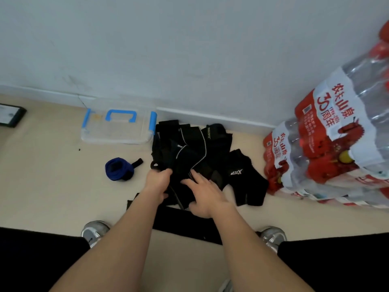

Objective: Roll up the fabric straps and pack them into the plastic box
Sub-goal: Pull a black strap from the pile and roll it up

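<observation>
- Straps: pile of black straps (189,152) lies on the floor (52,186) mid-frame, close to the wall (189,49). It's a loose heap w/ some white trim and small logos showing.
- Left hand (157,182) is at the pile's near-left edge, fingers curled in and gripping a fold of the black fabric.
- Right hand (202,192) is flat on top of the pile's near side, fingers straight and spread, thumb out to the side. It's holding nothing, just resting/pressing.
- Plastic box (117,127) is clear w/ blue latches at both ends and a blue handle on top. It sits against the baseboard (210,116), just beside the pile's far-left corner. Lid looks on, and I can't tell what's inside, if anything.
- Blue strap (119,168) is rolled up and lying on the floor left of the pile, apart from it and on the near side of the box. A short black tab sticks out of the roll toward the pile.
- Long black strap (183,222) lies flat across the floor under both forearms, on the near side of the pile.
- Water bottle packs (326,144), shrink-wrapped w/ red and white labels, are stacked on the right, near the pile's right edge.
- Dark framed thing (11,114) is on the floor at far left, too cut off to ID.
- Shoes (94,230) are at the bottom, one on each side of the arms.
</observation>
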The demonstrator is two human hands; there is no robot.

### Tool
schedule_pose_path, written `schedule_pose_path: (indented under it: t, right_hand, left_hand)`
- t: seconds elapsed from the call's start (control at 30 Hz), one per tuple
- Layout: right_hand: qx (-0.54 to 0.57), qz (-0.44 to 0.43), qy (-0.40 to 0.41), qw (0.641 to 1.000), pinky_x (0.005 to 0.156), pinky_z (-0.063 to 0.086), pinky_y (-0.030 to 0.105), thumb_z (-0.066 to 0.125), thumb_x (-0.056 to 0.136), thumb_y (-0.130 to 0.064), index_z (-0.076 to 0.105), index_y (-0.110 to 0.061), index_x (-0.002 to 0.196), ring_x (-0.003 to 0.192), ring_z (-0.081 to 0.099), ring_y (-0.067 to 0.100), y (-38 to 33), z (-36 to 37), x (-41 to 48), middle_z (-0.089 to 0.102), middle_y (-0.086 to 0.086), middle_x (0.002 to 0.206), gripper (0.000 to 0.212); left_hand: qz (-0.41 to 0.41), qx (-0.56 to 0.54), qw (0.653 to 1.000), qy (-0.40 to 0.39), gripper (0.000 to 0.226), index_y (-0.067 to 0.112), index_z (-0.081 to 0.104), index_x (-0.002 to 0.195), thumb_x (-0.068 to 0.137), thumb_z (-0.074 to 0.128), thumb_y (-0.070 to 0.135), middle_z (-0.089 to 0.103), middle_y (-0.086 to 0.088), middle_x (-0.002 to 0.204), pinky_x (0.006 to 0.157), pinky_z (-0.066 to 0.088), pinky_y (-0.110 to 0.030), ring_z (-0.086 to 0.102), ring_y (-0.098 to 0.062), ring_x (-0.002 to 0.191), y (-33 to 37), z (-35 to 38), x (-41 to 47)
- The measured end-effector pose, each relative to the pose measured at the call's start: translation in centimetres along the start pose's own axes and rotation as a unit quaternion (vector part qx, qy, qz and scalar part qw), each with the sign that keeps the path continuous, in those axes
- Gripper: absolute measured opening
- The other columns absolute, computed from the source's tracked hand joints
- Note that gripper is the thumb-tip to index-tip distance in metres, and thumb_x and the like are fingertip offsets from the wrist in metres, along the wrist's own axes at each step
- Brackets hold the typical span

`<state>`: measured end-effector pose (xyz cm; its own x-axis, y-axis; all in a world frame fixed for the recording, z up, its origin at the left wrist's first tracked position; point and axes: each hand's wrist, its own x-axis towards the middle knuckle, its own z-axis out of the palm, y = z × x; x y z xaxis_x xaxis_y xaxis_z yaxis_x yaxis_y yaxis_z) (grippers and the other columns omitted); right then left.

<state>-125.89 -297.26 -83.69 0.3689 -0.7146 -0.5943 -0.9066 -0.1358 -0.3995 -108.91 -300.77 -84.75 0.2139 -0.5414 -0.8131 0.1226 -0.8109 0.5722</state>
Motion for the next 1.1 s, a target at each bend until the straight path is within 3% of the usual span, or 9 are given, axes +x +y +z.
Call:
schedule_pose_path:
  t: [0.07,0.17,0.3,0.4,0.53,0.67,0.83,1.0,1.1]
  right_hand:
    - [0.076,0.023,0.054,0.995,0.127,0.035,0.047,0.060,0.098,-0.019,0.054,-0.027,0.153,0.159,0.033,0.029,0.5,0.1,0.0,0.033,0.004,0.172,0.056]
    - [0.149,0.065,0.147,0.976,0.089,0.056,0.037,0.058,0.100,-0.021,0.071,-0.025,0.118,0.112,0.065,0.020,1.4,-0.2,0.8,0.065,-0.004,0.126,0.023]
    - [0.289,0.115,0.168,0.936,0.084,0.052,0.026,0.064,0.098,-0.021,0.068,-0.027,0.124,0.105,0.068,0.011,2.5,-0.5,2.8,0.068,-0.010,0.114,0.027]
    - [0.502,0.177,0.212,0.820,0.103,0.051,0.034,0.067,0.097,-0.018,0.045,-0.020,0.156,0.121,0.064,0.016,2.0,-1.3,5.0,0.066,-0.008,0.124,0.063]
    - [0.732,0.232,0.202,0.609,0.111,0.055,0.047,0.078,0.092,-0.012,0.039,-0.010,0.162,0.123,0.068,0.029,1.7,-2.8,7.9,0.064,0.016,0.144,0.080]
    - [0.791,0.226,0.153,0.548,0.097,0.063,0.046,0.066,0.101,-0.006,0.067,-0.003,0.128,0.112,0.078,0.034,2.0,-3.7,7.9,0.079,0.020,0.118,0.028]
    - [0.819,0.266,0.273,0.429,0.049,0.055,0.030,0.054,0.101,-0.005,0.070,-0.006,0.088,0.052,0.068,0.021,3.3,-5.3,7.0,0.069,0.012,0.075,0.021]
    - [0.553,0.350,0.516,0.552,0.075,0.052,0.029,0.046,0.106,-0.010,0.072,-0.004,0.103,0.090,0.069,0.024,6.2,-8.1,6.2,0.072,0.011,0.099,0.027]
    - [0.417,0.335,0.534,0.655,0.084,0.052,0.026,0.055,0.106,-0.012,0.063,-0.013,0.133,0.106,0.066,0.022,7.2,-8.7,5.5,0.065,0.000,0.117,0.028]
  left_hand:
    - [-0.044,-0.017,0.999,-0.005,0.032,0.012,0.062,0.128,0.107,0.061,0.036,0.068,-0.009,0.107,0.080,0.056,-0.046,0.067,-0.034,0.097,-1.0,-0.7,0.2]
    - [-0.046,-0.054,0.997,0.024,0.048,0.017,0.057,0.127,0.107,0.050,0.060,0.064,-0.009,0.110,0.091,0.058,-0.051,0.067,-0.035,0.104,-1.6,-0.7,0.6]
    - [0.198,0.068,0.958,0.195,0.039,0.015,0.057,0.115,0.098,0.069,0.048,0.054,-0.013,0.127,0.097,0.049,-0.037,0.058,-0.028,0.101,-1.1,0.1,0.6]
    - [0.359,0.262,0.886,0.132,0.048,0.023,0.062,0.137,0.095,0.079,0.039,0.040,-0.010,0.142,0.105,0.028,-0.023,0.042,-0.019,0.117,-0.6,0.7,0.4]
    - [0.346,0.337,0.873,0.064,0.043,0.023,0.068,0.130,0.093,0.083,0.039,0.042,-0.003,0.146,0.115,0.035,-0.029,0.046,-0.022,0.136,-1.6,1.1,0.8]
    - [0.344,0.307,0.882,0.095,0.061,0.018,0.053,0.125,0.081,0.093,0.030,0.048,0.002,0.128,0.098,0.054,-0.035,0.054,-0.014,0.111,-3.2,0.7,1.2]
    - [0.281,0.280,0.917,0.048,0.083,0.025,0.040,0.153,0.086,0.088,0.027,0.037,-0.002,0.140,0.101,0.043,-0.027,0.050,-0.016,0.115,-2.8,0.7,2.3]
    - [0.245,0.284,0.921,0.107,0.052,0.019,0.057,0.137,0.092,0.081,0.029,0.042,-0.008,0.138,0.111,0.045,-0.044,0.047,-0.029,0.121,-2.8,1.1,2.5]
    - [0.248,0.349,0.891,0.153,0.042,0.015,0.064,0.135,0.103,0.068,0.042,0.051,-0.010,0.141,0.112,0.038,-0.051,0.043,-0.036,0.132,-2.3,1.4,2.0]
